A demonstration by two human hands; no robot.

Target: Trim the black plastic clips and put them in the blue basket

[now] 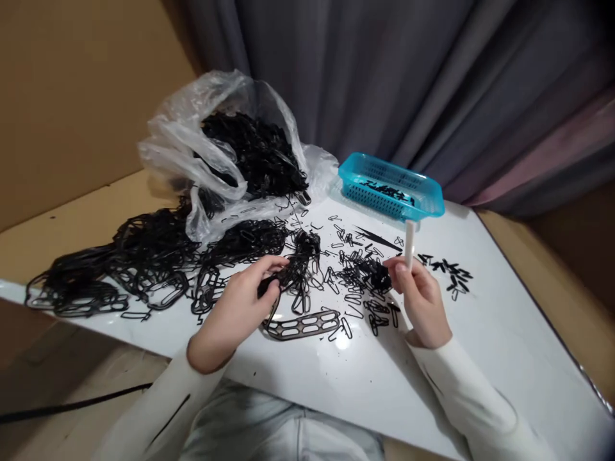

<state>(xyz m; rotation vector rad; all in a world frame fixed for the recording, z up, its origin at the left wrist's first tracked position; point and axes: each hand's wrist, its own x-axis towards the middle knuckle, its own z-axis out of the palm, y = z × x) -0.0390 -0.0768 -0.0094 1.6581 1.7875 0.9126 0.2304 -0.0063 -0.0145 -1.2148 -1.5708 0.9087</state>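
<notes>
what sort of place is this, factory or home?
Probably a home piecework corner, not a factory: white board as table, grey curtain behind, clear bag spilling black plastic parts, small blue basket.

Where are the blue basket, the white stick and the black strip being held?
blue basket (377, 200), head view, its front mesh wall.
white stick (409, 242), head view, its upper shaft.
black strip (267, 286), head view, its pinched end.

Grey fabric curtains (384, 77) are hanging across the rear, a dusky pink fold (552, 160) showing at right. A plain tan wall board (72, 96) is standing left. A glossy white tabletop (490, 346) is reflecting light.
</notes>
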